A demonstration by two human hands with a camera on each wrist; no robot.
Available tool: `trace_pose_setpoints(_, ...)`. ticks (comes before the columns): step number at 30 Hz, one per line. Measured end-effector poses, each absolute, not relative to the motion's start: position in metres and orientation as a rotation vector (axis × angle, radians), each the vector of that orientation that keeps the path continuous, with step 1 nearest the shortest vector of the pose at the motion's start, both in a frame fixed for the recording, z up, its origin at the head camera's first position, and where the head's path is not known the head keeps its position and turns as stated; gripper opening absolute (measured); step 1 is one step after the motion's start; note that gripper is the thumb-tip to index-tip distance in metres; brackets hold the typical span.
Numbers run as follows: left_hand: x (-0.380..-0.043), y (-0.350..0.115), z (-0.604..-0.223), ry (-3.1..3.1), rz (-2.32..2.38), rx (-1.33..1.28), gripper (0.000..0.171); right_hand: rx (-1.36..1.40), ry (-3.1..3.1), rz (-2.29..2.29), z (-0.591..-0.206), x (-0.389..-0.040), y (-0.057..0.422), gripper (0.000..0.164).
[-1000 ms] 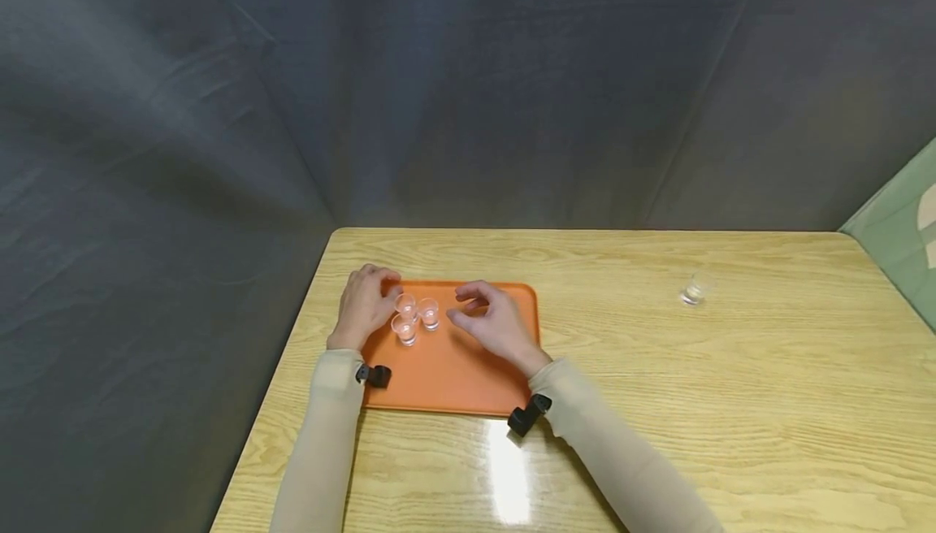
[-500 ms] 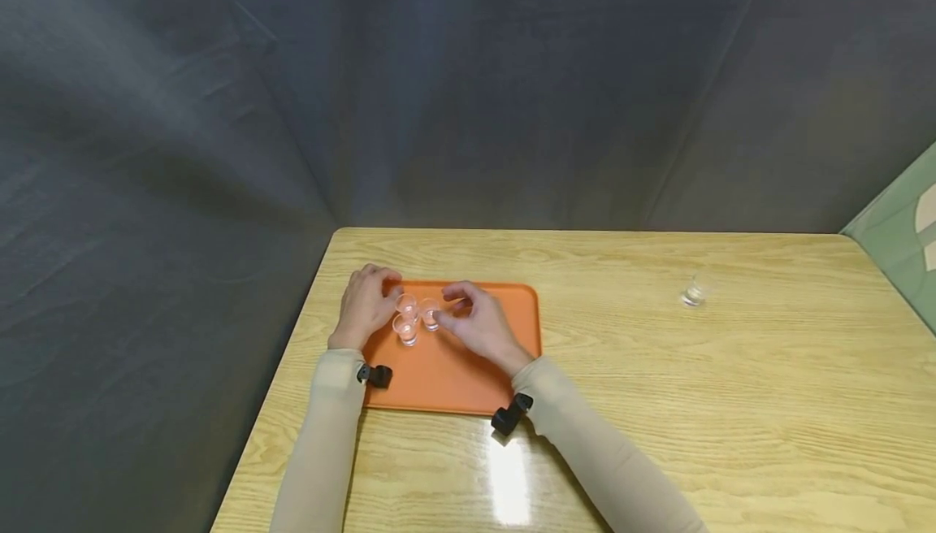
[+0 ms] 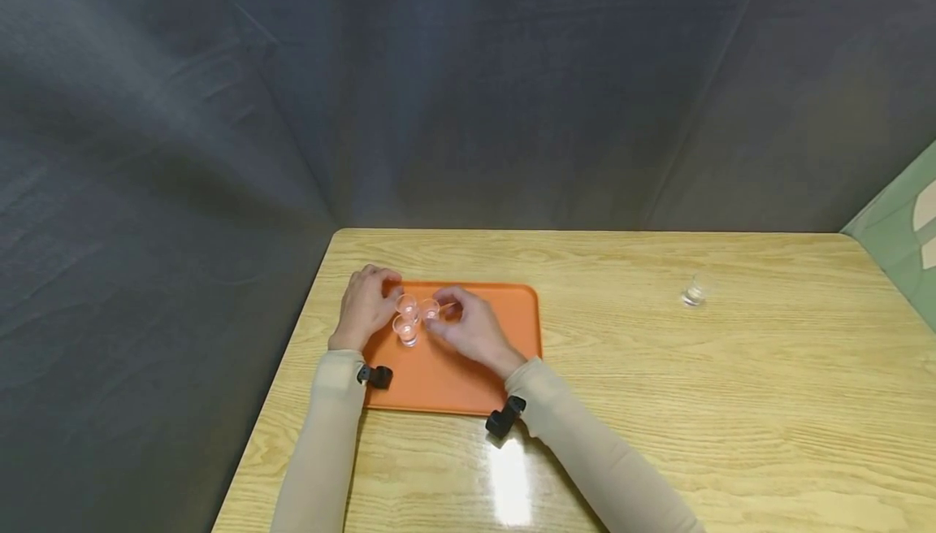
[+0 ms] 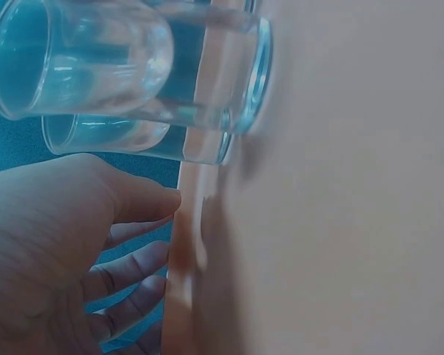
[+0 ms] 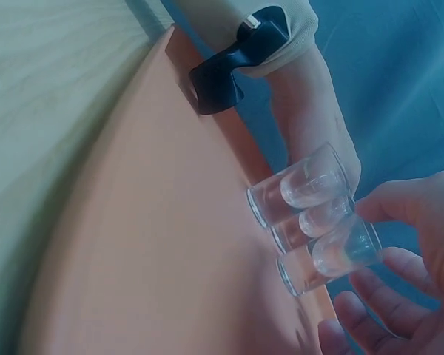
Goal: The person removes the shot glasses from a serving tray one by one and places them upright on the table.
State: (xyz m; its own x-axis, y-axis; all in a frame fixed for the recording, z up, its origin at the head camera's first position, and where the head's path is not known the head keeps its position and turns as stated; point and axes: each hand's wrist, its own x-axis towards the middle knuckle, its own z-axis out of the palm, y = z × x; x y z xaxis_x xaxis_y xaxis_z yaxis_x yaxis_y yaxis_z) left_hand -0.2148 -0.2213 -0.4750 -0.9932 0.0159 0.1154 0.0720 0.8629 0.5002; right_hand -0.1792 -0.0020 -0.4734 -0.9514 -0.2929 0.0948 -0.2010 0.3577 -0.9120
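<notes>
Backing tray (image 3: 453, 379) and table (image 3: 695, 403), dark cloth (image 3: 526, 94)

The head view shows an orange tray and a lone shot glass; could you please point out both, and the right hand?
Orange tray (image 3: 439, 380), head view: bare front surface.
Lone shot glass (image 3: 694, 292), head view: clear body.
Right hand (image 3: 473, 328), head view: back of the hand.
</notes>
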Motion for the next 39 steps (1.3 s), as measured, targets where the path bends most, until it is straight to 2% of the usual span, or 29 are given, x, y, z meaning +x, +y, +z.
trace_pose_setpoints(16, -0.2126, -0.2225, -0.4751, -2.923, -0.794, -0.072, 0.029, -0.518, 2.555, -1.612, -0.4739, -0.1782, -0.0071, 0.042)
trace_pose_setpoints(39, -0.2133, -0.2200, -0.4733, -2.933, -0.797, -0.049, 0.028, -0.398, 2.544, -1.644, -0.4740, -0.1783, -0.0048, 0.041)
